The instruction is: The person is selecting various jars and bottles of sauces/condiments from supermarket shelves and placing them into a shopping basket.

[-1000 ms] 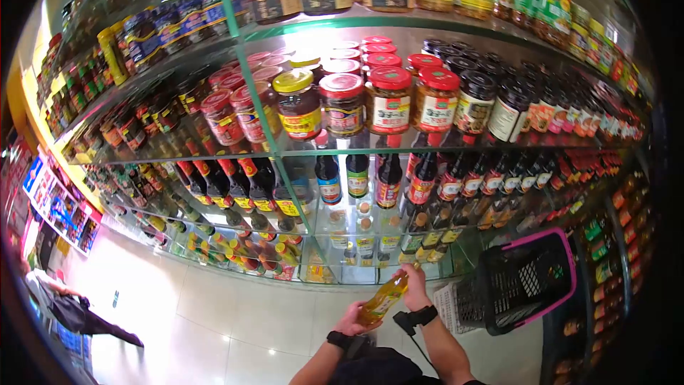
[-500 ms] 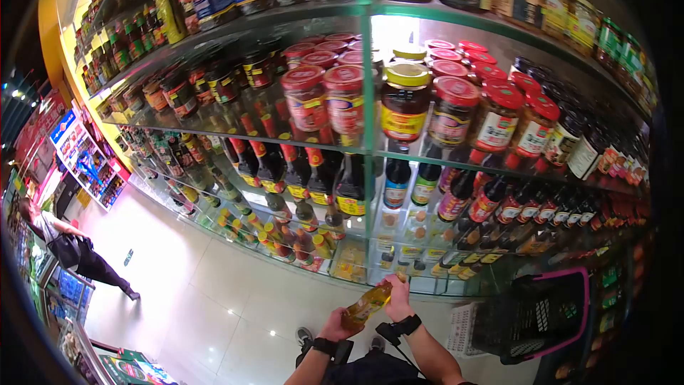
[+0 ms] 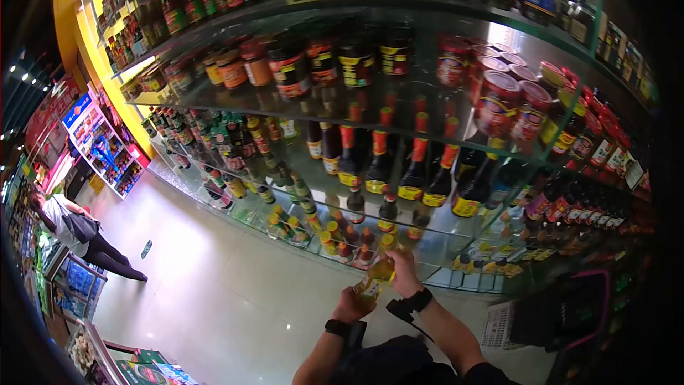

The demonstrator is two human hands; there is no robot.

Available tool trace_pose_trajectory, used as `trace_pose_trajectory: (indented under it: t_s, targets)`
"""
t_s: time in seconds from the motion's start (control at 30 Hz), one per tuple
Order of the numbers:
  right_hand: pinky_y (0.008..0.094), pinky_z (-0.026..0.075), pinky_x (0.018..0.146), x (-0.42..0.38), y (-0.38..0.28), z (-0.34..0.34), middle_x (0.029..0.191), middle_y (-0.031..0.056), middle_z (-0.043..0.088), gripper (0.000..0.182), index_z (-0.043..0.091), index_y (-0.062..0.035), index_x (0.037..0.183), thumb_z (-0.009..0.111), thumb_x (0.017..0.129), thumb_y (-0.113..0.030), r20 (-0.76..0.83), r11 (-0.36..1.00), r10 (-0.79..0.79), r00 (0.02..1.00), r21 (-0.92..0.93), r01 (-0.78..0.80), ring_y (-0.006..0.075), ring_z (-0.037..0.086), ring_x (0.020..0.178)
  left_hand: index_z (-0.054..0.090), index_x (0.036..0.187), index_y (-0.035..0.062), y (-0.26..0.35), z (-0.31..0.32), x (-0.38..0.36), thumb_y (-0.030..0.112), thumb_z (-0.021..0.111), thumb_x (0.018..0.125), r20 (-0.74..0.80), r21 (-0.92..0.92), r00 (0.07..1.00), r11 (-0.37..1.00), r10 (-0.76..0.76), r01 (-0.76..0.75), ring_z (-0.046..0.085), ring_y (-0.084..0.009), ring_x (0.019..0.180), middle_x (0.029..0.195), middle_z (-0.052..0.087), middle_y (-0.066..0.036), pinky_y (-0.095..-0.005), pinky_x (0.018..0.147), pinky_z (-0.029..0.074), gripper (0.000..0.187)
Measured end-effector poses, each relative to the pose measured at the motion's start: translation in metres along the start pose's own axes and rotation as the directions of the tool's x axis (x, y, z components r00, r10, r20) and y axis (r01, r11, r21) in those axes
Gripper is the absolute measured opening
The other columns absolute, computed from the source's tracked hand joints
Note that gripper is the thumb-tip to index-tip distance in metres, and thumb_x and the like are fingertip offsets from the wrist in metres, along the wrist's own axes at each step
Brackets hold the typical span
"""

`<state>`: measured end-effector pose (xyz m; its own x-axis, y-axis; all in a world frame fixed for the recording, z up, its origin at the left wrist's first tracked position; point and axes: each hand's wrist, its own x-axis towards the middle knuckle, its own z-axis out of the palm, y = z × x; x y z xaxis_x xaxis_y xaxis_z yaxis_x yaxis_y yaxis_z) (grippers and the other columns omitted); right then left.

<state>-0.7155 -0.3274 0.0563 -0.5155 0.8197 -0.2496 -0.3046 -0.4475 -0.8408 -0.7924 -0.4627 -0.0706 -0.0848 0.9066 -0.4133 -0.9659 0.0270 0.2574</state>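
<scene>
A bottle of golden-yellow liquid (image 3: 372,281) is held tilted in front of my body, with its upper end pointing up and to the right. My left hand (image 3: 352,304) is closed around its lower end. Near the upper end, my right hand (image 3: 406,274) grips the same bottle. The label is too small and blurred to read. Just beyond my hands, small yellow-capped bottles (image 3: 328,242) stand on the lowest glass shelf. Dark sauce bottles with red necks (image 3: 377,164) are on the shelf above them.
Glass shelves carry red-lidded jars (image 3: 496,103) and dark jars (image 3: 288,71) ahead of me. A black shopping basket with a pink edge (image 3: 570,310) is at the lower right. Another person (image 3: 78,228) stands on the left, on the pale tiled floor (image 3: 235,285).
My view has swung left, so the shelves appear shifted to the right. The bottle stays in both my hands. The other person's pose has changed slightly.
</scene>
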Motion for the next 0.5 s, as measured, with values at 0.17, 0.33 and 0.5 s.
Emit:
trace_pose_trajectory:
  t_s: [0.17,0.33,0.5]
  targets:
    - [0.0263,0.045,0.064,0.033,0.018,0.106,0.073,0.0030,0.056,0.013,0.055,-0.0046,0.090,0.058,0.082,-0.015,0.276,0.993,0.109,0.955,-0.081,-0.090,0.0112,0.055,0.072,0.051,0.107,0.0035,0.086,-0.008,-0.038,0.030,0.033,0.085,0.066,0.510,0.966,0.823,0.249,-0.248,0.052,-0.0251,0.103,0.112,0.055,-0.012,-0.0401,0.088,0.040,0.039]
    - [0.0253,0.043,0.065,0.053,-0.013,0.206,0.073,0.0018,0.056,0.015,0.055,-0.0052,0.090,0.060,0.082,-0.017,0.400,0.980,-0.023,0.916,-0.173,0.101,0.0106,0.054,0.071,0.050,0.112,0.0053,0.174,0.022,-0.052,0.031,0.034,0.081,0.193,-0.279,0.979,0.960,0.067,-0.011,0.053,-0.0275,0.102,0.114,0.054,-0.013,-0.0407,0.083,0.041,0.043]
    - [0.0240,0.039,0.064,0.099,-0.029,0.258,0.070,0.0001,0.055,0.012,0.051,-0.0085,0.082,0.059,0.085,-0.017,0.463,0.985,-0.065,0.884,-0.110,0.130,0.0087,0.051,0.067,0.043,0.123,0.0025,0.240,0.078,-0.054,0.032,0.034,0.087,-0.009,-0.049,0.988,0.987,0.152,-0.152,0.053,-0.0326,0.103,0.119,0.050,-0.016,-0.0426,0.091,0.041,0.047]
